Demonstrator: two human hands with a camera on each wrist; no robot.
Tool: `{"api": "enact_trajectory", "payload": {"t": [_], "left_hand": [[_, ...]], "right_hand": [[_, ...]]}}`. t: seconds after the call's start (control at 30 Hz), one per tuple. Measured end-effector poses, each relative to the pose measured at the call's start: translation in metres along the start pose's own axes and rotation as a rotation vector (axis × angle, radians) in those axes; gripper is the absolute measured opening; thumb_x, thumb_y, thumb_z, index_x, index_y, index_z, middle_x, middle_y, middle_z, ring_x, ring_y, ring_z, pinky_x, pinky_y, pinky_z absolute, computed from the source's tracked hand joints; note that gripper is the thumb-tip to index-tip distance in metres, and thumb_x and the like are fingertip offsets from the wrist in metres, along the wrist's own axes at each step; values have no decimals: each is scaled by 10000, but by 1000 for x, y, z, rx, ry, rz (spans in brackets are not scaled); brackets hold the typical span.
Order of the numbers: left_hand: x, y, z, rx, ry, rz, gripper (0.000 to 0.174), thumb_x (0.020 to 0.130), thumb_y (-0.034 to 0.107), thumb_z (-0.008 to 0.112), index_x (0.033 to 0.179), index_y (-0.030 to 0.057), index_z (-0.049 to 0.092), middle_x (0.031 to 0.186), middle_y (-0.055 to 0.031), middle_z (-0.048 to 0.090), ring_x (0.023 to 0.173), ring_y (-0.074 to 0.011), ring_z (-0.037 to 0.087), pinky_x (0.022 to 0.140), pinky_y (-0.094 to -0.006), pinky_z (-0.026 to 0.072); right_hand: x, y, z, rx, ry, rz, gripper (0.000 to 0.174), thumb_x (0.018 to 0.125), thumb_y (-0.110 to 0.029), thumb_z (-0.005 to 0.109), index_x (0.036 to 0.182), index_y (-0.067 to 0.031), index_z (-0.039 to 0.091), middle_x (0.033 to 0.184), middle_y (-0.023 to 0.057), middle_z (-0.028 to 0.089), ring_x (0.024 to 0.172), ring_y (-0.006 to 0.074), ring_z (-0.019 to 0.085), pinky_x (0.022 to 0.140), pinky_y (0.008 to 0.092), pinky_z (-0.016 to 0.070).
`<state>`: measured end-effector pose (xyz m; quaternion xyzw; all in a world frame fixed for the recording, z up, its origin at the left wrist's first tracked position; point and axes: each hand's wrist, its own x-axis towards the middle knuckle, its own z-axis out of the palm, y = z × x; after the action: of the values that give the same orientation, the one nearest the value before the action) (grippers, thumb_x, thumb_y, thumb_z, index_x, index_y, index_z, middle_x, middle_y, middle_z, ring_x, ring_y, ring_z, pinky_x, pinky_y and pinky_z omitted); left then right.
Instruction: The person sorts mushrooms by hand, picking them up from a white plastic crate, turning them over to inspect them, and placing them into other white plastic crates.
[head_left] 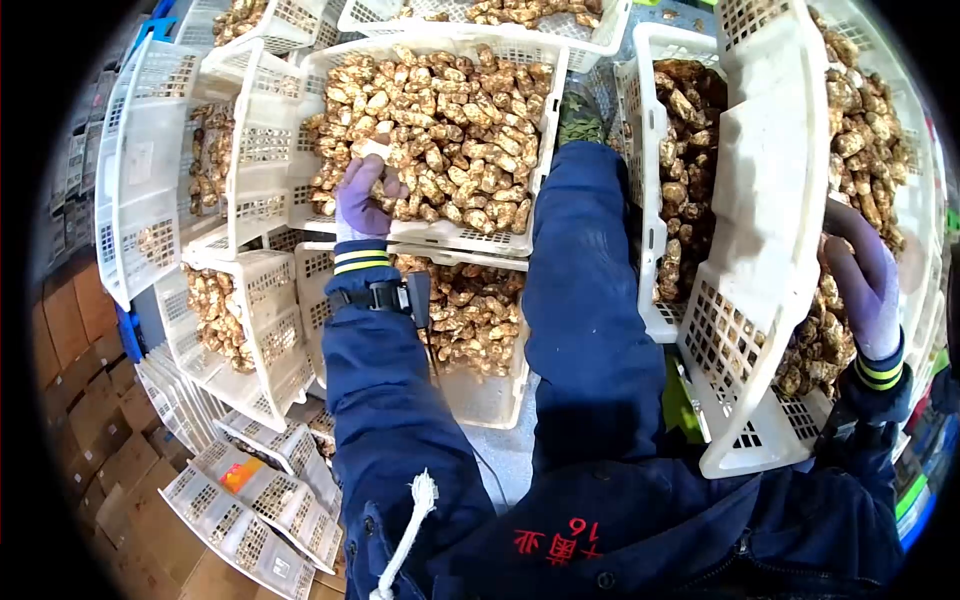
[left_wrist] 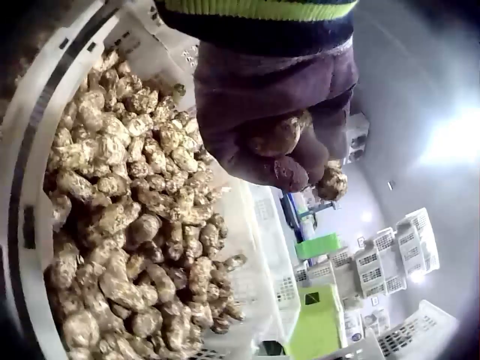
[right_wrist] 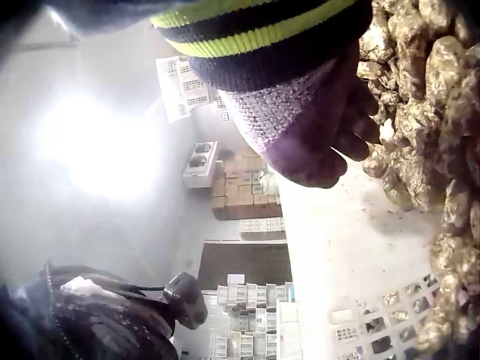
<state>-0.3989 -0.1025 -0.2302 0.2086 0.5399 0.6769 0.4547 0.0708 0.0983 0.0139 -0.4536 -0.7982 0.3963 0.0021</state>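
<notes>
The left hand [head_left: 365, 198], in a purple glove, is raised over a white crate [head_left: 400, 228] of brown-and-cream knobbly pieces [head_left: 470, 130]. In the left wrist view this hand [left_wrist: 281, 112] has its fingers curled round a knobbly piece [left_wrist: 277, 136]; another piece [left_wrist: 332, 182] shows at the fingertips. At the far right, the right hand [head_left: 868, 280] is beside a tilted white crate [head_left: 760, 170] holding similar pieces [head_left: 860, 130]. Its fingers bend loosely, with nothing visible between them. The right wrist view shows that hand [right_wrist: 307, 135] close to the pieces [right_wrist: 420, 135], its fingertips partly shadowed.
More filled crates stand at the left [head_left: 265, 330], under the central crate [head_left: 480, 385] and right of the person's leg [head_left: 585, 280]. Nested crates [head_left: 255, 500] lie at the lower left, near cardboard boxes [head_left: 150, 510]. A green object [head_left: 683, 405] is beside the leg.
</notes>
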Motion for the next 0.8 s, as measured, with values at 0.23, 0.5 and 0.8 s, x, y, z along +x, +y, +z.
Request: {"api": "enact_trajectory", "payload": {"t": [0.23,0.5,0.8], "left_hand": [[-7,13,27,-262,299,-327,522,923,430,592,1262,38,527,1017,-92,589,843,-188,583,793,-356,551],[-7,-14,1,232,592,-361,220,829,240,738,925,62,653,608,-9,510,591,-129,527,476,-293,420],[58,-98,75,1640,134,-504,546,837,399,633,1241,37,581,1206,-217,630,1123,-359,606,948,-445,480]], "right_hand": [[-1,12,-1,104,45,-34,365,955,-185,521,1266,-3,577,1224,115,633,1095,198,594,916,335,478],[-4,8,-1,133,50,-66,356,952,-152,516,1266,6,576,1208,114,636,1104,192,585,945,330,460],[0,5,-2,41,9,-30,361,939,-154,523,1252,17,577,1209,139,636,1149,233,579,1016,360,414]]}}
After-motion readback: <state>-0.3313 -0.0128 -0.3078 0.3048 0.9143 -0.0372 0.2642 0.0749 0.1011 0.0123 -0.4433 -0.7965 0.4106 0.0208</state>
